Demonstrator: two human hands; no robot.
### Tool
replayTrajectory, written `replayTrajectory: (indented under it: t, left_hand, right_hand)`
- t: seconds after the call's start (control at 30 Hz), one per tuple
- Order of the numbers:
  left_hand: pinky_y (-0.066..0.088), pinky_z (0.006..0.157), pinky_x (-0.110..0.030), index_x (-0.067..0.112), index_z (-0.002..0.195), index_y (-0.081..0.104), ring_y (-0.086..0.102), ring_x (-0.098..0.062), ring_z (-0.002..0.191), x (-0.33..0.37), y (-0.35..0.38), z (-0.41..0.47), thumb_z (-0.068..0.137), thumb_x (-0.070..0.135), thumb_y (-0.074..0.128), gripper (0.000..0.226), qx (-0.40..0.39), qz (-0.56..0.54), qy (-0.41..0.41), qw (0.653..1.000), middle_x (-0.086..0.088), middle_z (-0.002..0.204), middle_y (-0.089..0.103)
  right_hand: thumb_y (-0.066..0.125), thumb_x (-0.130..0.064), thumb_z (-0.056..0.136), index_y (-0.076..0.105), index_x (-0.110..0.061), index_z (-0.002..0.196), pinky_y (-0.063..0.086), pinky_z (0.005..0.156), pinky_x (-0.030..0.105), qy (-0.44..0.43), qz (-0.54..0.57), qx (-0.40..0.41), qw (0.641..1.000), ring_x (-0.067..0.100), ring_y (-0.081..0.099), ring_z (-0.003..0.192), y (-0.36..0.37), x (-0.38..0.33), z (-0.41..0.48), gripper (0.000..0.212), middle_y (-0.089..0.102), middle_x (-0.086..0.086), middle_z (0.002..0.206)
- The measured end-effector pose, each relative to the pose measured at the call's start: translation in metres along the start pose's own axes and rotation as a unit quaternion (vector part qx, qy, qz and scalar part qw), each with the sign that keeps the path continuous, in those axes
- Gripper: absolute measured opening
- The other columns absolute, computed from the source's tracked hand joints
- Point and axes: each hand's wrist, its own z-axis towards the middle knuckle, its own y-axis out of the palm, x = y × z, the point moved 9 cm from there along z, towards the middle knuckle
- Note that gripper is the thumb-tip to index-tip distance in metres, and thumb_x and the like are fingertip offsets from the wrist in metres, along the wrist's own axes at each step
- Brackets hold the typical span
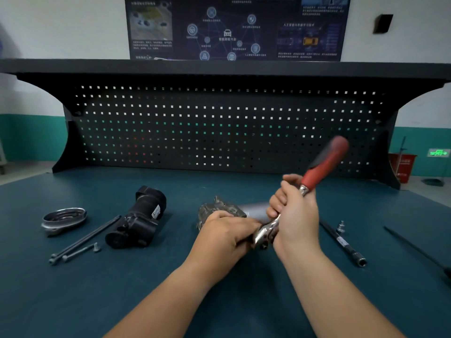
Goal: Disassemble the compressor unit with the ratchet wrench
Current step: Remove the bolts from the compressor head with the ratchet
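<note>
Left hand [225,236] curled round the compressor unit [219,209], right hand [294,215] gripping the ratchet wrench [323,162] near its head, I should keep it square and swing steadily.

Workshop: pegboard-backed workbench [73,301] w/ bolts [80,252], socket ext. [344,242].

Black housing [136,220] lies left of compressor unit [219,211], extension bar [341,242] right.

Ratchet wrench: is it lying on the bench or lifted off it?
Lifted. The right hand grips the ratchet wrench by its shank; its red handle tilts up above the bench.
</note>
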Motion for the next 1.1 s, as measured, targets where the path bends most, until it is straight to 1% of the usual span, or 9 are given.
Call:
replayTrajectory:
  t: [0.17,0.27,0.37,0.47,0.6,0.77,0.83,0.9,1.1]
  left_hand:
    - [0.036,0.077,-0.023,0.013,0.062,0.067,0.054,-0.005,0.066,0.003,-0.003,-0.002,0.054,0.003,0.064,0.013,0.035,0.043,0.020,0.998,0.009,0.069,0.069]
    - [0.037,0.076,-0.025,0.013,0.058,0.066,0.057,-0.009,0.058,0.002,0.000,-0.002,0.056,0.005,0.063,0.008,0.027,0.063,0.020,0.997,0.009,0.062,0.065]
    - [0.039,0.076,-0.022,0.014,0.062,0.067,0.055,-0.005,0.066,0.006,-0.002,0.000,0.059,0.007,0.064,0.008,0.036,0.063,0.024,0.997,0.010,0.069,0.069]
    - [0.032,0.081,-0.022,0.017,0.075,0.072,0.055,-0.002,0.084,0.007,-0.001,0.001,0.068,0.017,0.059,0.015,0.017,0.047,0.027,0.998,0.011,0.088,0.073]
    - [0.030,0.077,-0.025,0.021,0.093,0.073,0.057,-0.001,0.085,0.005,0.001,0.001,0.074,0.024,0.050,0.030,-0.030,0.029,0.032,0.999,0.013,0.097,0.072]
    - [0.031,0.074,-0.023,0.021,0.097,0.073,0.060,-0.001,0.085,0.004,0.000,0.002,0.070,0.014,0.069,0.027,0.004,0.008,0.018,1.000,0.013,0.099,0.072]
    - [0.030,0.074,-0.022,0.021,0.095,0.073,0.060,0.000,0.084,0.004,0.000,0.002,0.072,0.016,0.068,0.025,0.006,0.010,0.012,1.000,0.015,0.098,0.072]
    - [0.031,0.075,-0.022,0.021,0.092,0.074,0.059,0.000,0.083,0.004,0.000,0.002,0.073,0.020,0.064,0.022,0.005,0.023,0.014,1.000,0.015,0.096,0.072]
    - [0.031,0.078,-0.022,0.016,0.071,0.070,0.059,-0.003,0.073,0.005,0.000,0.000,0.068,0.019,0.053,0.018,0.025,0.070,0.007,0.997,0.013,0.081,0.071]
  right_hand:
    - [0.040,0.009,0.094,0.050,-0.015,0.089,0.031,0.042,0.014,-0.072,-0.163,-0.243,0.953,0.002,0.031,0.040,0.048,-0.004,-0.025,0.026,0.036,-0.013,0.049]
    - [0.041,0.009,0.094,0.052,-0.016,0.090,0.032,0.045,0.012,-0.079,-0.209,-0.291,0.930,0.001,0.032,0.042,0.056,-0.002,-0.032,0.028,0.035,-0.012,0.050]
    - [0.039,0.010,0.094,0.051,-0.013,0.090,0.029,0.041,0.014,-0.061,-0.170,-0.260,0.949,0.002,0.029,0.041,0.051,-0.005,-0.027,0.027,0.035,-0.013,0.048]
    - [0.039,0.007,0.094,0.051,-0.016,0.088,0.027,0.038,0.016,-0.045,-0.120,-0.158,0.979,0.003,0.027,0.039,0.030,-0.006,-0.014,0.026,0.033,-0.012,0.046]
    - [0.040,0.001,0.094,0.053,-0.019,0.086,0.025,0.034,0.016,-0.009,-0.045,-0.029,0.999,0.003,0.028,0.037,0.001,0.003,0.005,0.025,0.033,-0.012,0.045]
    - [0.029,-0.001,0.098,0.046,-0.016,0.075,0.022,0.028,0.011,0.098,0.194,0.112,0.970,0.002,0.027,0.025,-0.036,0.039,0.020,0.032,0.030,-0.010,0.032]
    - [0.028,-0.002,0.099,0.045,-0.017,0.075,0.021,0.028,0.011,0.110,0.208,0.115,0.965,0.002,0.026,0.024,-0.036,0.042,0.020,0.033,0.030,-0.010,0.032]
    - [0.035,-0.001,0.097,0.047,-0.018,0.077,0.021,0.029,0.011,0.093,0.119,0.101,0.983,0.001,0.025,0.028,-0.031,0.033,0.018,0.029,0.031,-0.011,0.036]
    - [0.040,0.001,0.096,0.050,-0.022,0.088,0.026,0.036,0.016,0.007,-0.122,-0.133,0.984,0.003,0.027,0.038,0.024,0.002,-0.002,0.026,0.033,-0.012,0.046]
